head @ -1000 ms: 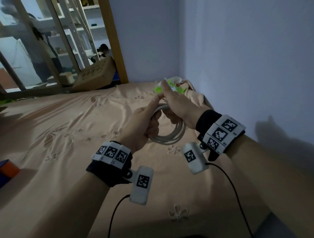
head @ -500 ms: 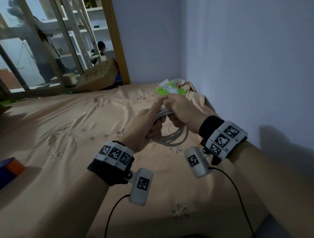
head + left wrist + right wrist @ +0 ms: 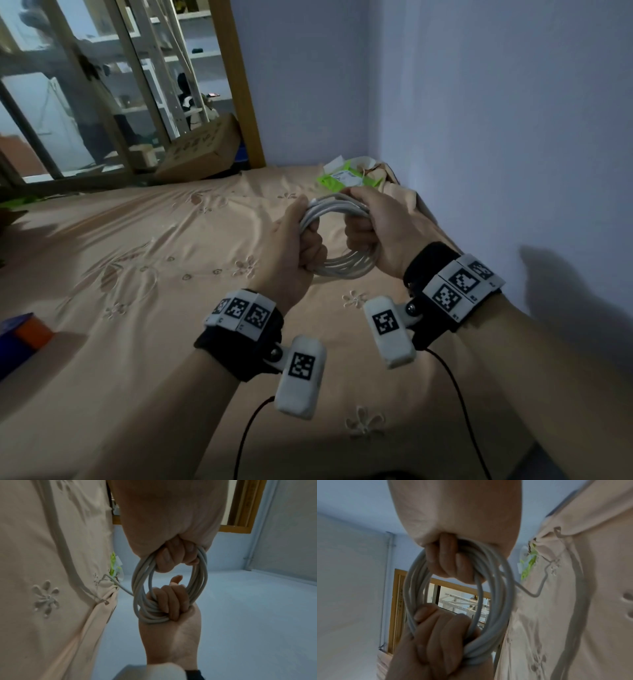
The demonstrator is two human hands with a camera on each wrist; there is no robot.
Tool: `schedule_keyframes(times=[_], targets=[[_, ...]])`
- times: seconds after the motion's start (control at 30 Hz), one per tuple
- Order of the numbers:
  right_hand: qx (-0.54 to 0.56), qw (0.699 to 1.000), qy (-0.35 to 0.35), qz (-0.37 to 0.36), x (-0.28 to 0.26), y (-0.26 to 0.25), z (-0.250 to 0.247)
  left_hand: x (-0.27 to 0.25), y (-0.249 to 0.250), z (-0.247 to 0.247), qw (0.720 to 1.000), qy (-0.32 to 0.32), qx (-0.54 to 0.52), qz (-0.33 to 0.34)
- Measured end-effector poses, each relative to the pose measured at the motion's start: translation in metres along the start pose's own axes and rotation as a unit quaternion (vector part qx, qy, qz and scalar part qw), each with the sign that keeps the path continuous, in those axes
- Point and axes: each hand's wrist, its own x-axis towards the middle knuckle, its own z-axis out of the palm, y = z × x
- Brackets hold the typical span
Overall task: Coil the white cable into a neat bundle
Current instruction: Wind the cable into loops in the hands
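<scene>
The white cable (image 3: 342,270) is wound into a round coil of several loops, held in the air above the peach bedsheet (image 3: 154,274). My left hand (image 3: 294,246) grips the coil's left side with its fingers curled round the strands. Gripping the right side the same way is my right hand (image 3: 383,233). In the left wrist view the left hand (image 3: 171,604) clasps the bottom of the coil (image 3: 142,574) and the right hand (image 3: 178,555) the top. A loose tail (image 3: 536,593) runs from the coil (image 3: 496,588) to the sheet.
A green packet (image 3: 339,178) and bunched cloth lie in the far corner by the blue wall (image 3: 496,137). A cardboard box (image 3: 202,154) leans by the wooden post (image 3: 239,85). A blue and orange object (image 3: 24,334) sits at the bed's left edge.
My hands were close together at the top of the coil. They have moved apart to opposite sides, and the coil now stands open as a round ring.
</scene>
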Motion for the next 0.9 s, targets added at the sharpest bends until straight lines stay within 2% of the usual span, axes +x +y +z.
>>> schedule_keyframes(times=[0.1,0.23,0.4,0.57,0.63,0.73,0.8,0.9], targets=[[-0.018,1.000,-0.003,-0.015,0.001,0.003,0.001,-0.003,-0.005,-0.002,1.000,-0.004,-0.015,-0.016],[-0.120,0.992,-0.009,-0.038,0.005,-0.003,0.001,-0.004,0.000,-0.011,0.996,-0.065,0.004,-0.058],[-0.295,0.953,-0.049,-0.045,0.005,-0.016,0.003,-0.004,0.012,-0.014,0.985,-0.118,0.075,-0.103],[-0.325,0.941,-0.095,-0.021,0.002,-0.027,0.002,-0.008,0.025,-0.011,0.972,-0.161,0.130,-0.106],[-0.357,0.929,-0.095,-0.031,0.001,-0.026,0.004,-0.008,0.024,-0.009,0.969,-0.159,0.154,-0.114],[-0.420,0.903,-0.072,-0.059,0.000,-0.018,0.009,-0.006,0.017,-0.003,0.956,-0.109,0.254,-0.100],[-0.394,0.916,-0.041,-0.061,0.002,-0.011,0.010,-0.005,0.012,-0.002,0.957,-0.084,0.270,-0.067],[-0.249,0.968,-0.022,-0.034,0.003,-0.007,0.007,-0.004,0.009,-0.005,0.983,-0.057,0.172,-0.043]])
